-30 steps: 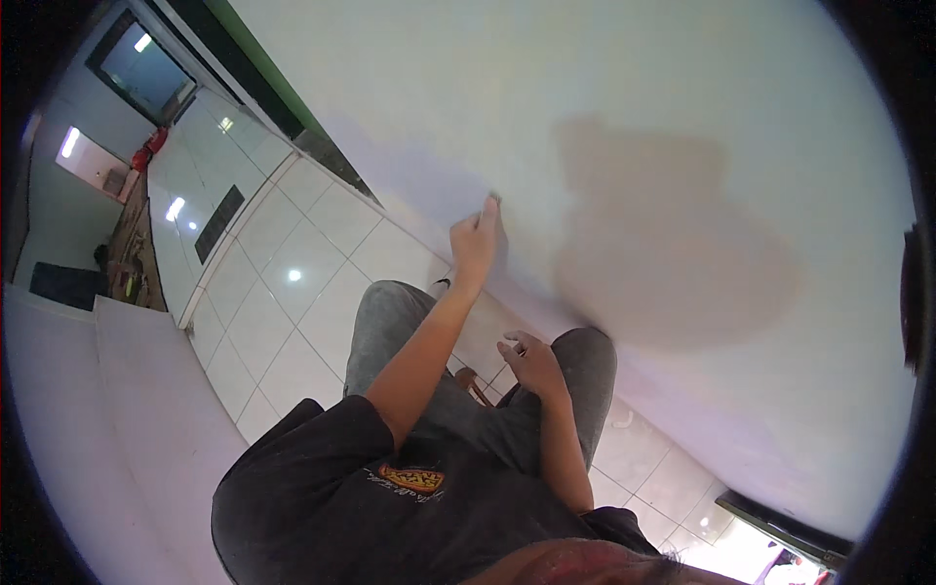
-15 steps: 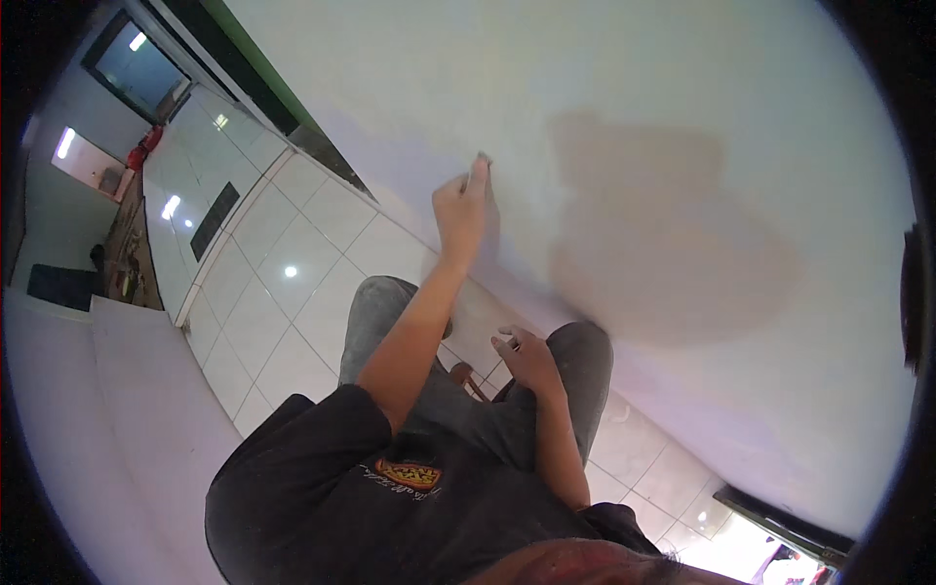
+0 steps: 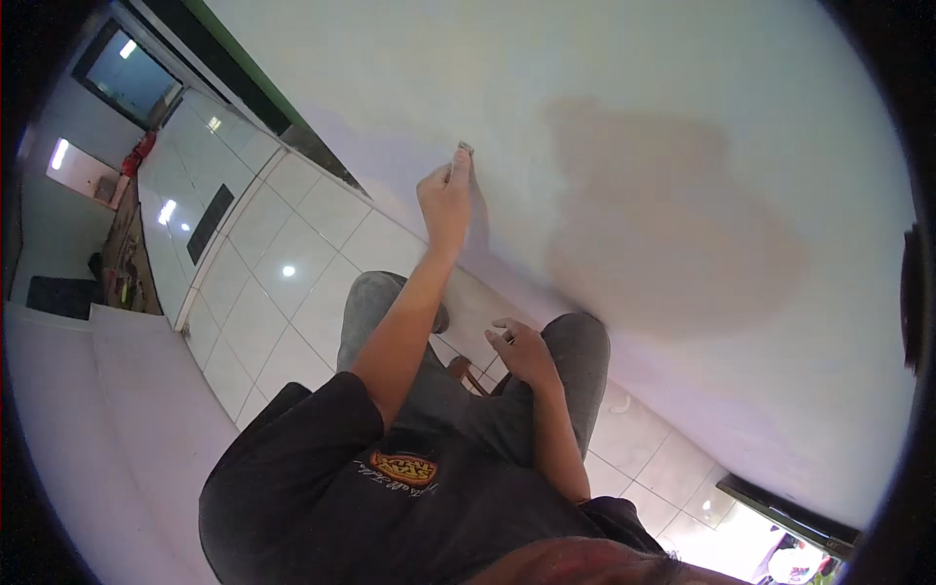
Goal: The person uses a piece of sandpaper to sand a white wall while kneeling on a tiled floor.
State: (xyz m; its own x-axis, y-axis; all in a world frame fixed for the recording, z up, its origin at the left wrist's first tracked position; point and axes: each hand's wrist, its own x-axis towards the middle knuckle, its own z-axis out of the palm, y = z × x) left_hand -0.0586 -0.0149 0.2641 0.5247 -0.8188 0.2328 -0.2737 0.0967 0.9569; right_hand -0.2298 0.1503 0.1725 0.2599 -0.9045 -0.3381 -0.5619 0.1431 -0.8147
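Observation:
My left hand [image 3: 445, 207] reaches out to the pale wall [image 3: 624, 58], its fingers curled and the thumb pressed over a small, thin grey-brown piece [image 3: 466, 147], perhaps folded sandpaper. Only the tip of that piece shows above my thumb, at or against the wall surface. Lower down, my right hand [image 3: 526, 353] hangs over my bent knee, fingers loosely bent and apart, with nothing visible in them. Pale dust marks its fingertips.
White floor tiles [image 3: 292, 234] run along the wall's foot. A brown curved object [image 3: 460, 369] is partly hidden between my legs. Off to the left are a dark floor panel [image 3: 210, 224] and a low pale wall [image 3: 127, 390]. My shadow falls on the wall.
My left hand has slid slightly left and up along the wall, and more of the small piece shows. The right hand stays by the knee. The view has shifted a little.

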